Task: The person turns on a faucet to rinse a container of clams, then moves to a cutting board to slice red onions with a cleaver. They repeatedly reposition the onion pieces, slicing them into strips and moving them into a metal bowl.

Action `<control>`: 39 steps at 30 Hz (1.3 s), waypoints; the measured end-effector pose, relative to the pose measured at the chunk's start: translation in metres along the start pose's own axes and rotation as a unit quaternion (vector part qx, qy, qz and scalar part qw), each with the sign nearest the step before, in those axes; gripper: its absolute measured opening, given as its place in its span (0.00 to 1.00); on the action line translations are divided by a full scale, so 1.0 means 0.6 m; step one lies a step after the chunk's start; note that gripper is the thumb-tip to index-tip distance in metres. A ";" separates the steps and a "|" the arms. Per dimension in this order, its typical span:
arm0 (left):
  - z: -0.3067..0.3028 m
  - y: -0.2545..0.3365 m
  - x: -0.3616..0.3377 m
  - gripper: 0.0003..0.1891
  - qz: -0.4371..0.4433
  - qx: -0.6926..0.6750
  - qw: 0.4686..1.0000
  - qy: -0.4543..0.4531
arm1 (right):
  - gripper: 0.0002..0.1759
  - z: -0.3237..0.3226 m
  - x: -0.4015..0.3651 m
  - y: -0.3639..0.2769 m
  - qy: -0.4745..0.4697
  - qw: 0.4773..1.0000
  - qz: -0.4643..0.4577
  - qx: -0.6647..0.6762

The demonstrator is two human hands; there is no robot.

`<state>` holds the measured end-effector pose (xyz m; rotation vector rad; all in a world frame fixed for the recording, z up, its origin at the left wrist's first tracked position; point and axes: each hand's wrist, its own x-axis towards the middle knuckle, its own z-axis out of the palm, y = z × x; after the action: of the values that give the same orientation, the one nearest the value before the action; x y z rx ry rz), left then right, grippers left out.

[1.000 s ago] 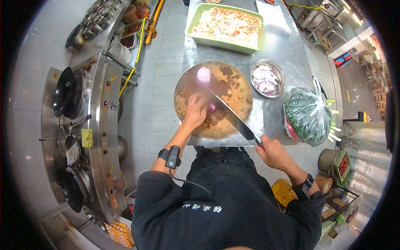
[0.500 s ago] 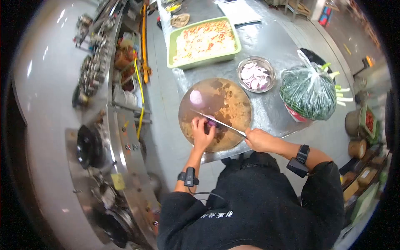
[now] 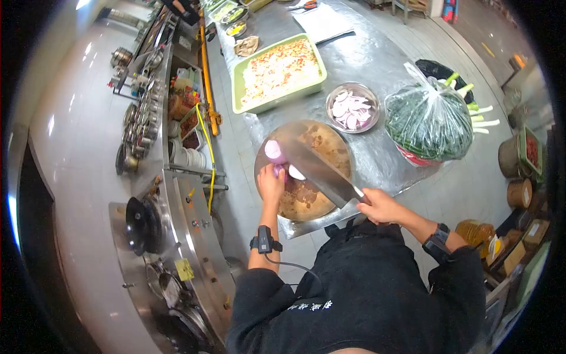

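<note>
So the round chopping board [image 3: 300, 205] sat right up by the near edge of the steel table [image 3: 374, 162], close to the left edge too, so not much spare room on those sides. The person's black clothing [image 3: 365, 265] was just beyond that near edge. Over on the right there was a bare strip of metal before you hit the plastic bag [image 3: 430, 121], and a bigger bare stretch ran from behind the steel bowl [image 3: 374, 118] up to some white paper [image 3: 323, 25].

Grip-wise, the left hand [image 3: 271, 184] had its fingertips clamped on a purple onion piece [image 3: 279, 171], over the left part of the board. A white cut piece [image 3: 296, 172] lay just right of those fingers, and a bigger onion chunk [image 3: 274, 150] was just past them on the far side. The right hand [image 3: 380, 206] was wrapped round the handle of a cleaver [image 3: 323, 178], blade slanting over the board. It was blurry, so I couldn't tell if it touched the wood.

Containers: the bowl had sliced onion in it, the green tub [image 3: 280, 101] was loaded with a pale and red chopped mix, and the bag was stuffed with leafy greens.
</note>
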<state>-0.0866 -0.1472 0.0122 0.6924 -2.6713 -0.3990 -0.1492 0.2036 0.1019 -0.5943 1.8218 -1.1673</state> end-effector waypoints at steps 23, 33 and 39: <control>-0.011 0.046 -0.094 0.23 0.193 -0.119 0.970 -0.083 | 0.20 -0.054 -0.026 0.056 0.048 0.991 0.128 0.010; -0.025 0.074 -0.074 0.21 0.026 -0.067 0.966 -0.248 | 0.19 -0.041 -0.039 -0.001 -0.015 0.988 0.015 -0.151; -0.054 0.085 -0.016 0.23 0.004 -0.108 0.909 -0.402 | 0.17 -0.034 -0.042 -0.006 0.005 0.984 -0.004 -0.179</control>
<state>-0.0868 -0.1056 0.0568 0.5154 -3.2868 -1.1775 -0.1539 0.2305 0.1193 -0.8005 2.0561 -0.8499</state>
